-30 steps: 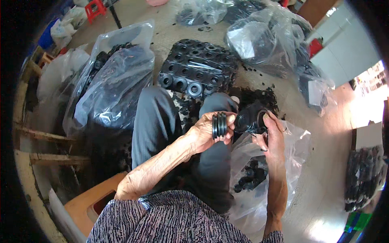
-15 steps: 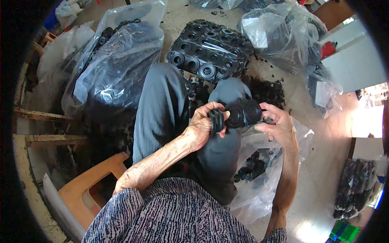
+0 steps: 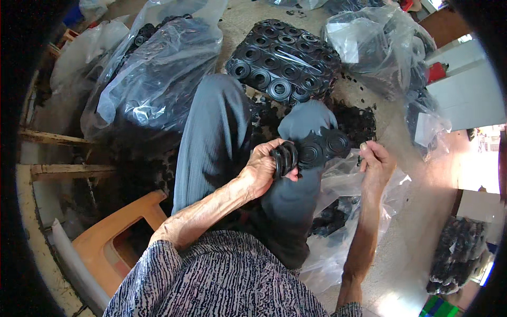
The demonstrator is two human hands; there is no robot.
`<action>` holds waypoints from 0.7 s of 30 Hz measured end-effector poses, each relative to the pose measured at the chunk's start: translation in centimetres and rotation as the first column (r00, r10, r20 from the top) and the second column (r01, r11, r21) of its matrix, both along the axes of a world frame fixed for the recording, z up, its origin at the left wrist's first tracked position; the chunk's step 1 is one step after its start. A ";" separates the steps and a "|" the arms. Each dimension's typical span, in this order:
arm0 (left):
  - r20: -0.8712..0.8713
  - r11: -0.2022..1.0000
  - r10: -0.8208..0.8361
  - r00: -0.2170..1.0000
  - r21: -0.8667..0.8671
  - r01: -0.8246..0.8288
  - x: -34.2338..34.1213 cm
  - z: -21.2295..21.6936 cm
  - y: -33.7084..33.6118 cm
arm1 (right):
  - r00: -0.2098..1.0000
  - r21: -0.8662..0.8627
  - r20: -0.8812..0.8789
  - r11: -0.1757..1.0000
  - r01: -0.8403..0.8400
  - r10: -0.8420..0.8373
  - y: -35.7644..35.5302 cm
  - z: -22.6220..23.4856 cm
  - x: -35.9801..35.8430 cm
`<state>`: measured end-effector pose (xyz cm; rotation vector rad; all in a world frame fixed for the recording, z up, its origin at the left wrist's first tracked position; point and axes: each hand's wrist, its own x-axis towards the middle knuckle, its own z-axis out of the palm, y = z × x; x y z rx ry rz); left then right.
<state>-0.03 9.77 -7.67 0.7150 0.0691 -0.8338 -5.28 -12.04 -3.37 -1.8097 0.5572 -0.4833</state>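
My left hand (image 3: 265, 165) is closed round a few black rubber rings (image 3: 285, 158) above my right knee. A piece of moulded black rubber sheet (image 3: 310, 154) with round ring shapes in it sticks out to the right from the same hand. Apart from that piece, a little farther right, my right hand (image 3: 377, 161) has its fingers curled in and thumb pressed to them. Whatever may be in its fingertips is too small to make out. Below it lies a clear plastic bag (image 3: 359, 211) with black rubber pieces (image 3: 331, 217) inside.
Beyond my knees sits a stack of moulded black rubber sheets (image 3: 259, 79), a pale, thin, long object (image 3: 298, 61) on top. Big plastic bags (image 3: 158, 79) stand at left, another bag (image 3: 364, 47) at far right. Black scraps (image 3: 356, 124) litter the floor. An orange plastic chair (image 3: 100, 238) is at lower left.
My right hand has drawn away from the rubber piece to the right, and its fingers have curled in. The left hand keeps its hold. The whole view has shifted slightly.
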 end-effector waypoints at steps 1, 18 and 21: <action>0.000 0.999 0.002 1.000 -0.034 -0.002 -0.1 -0.1 0.0 | 0.997 0.062 0.040 0.996 0.060 -0.062 0.2 -0.5 0.0; -0.102 0.990 -0.042 0.994 -0.135 0.028 0.5 -0.4 1.2 | 0.850 -0.850 -0.066 0.416 -0.322 0.523 6.0 1.5 -1.4; -0.101 0.975 -0.085 0.991 -0.216 0.061 0.7 0.2 1.3 | 0.773 -0.894 -0.074 0.302 -0.332 0.629 6.9 1.3 -0.4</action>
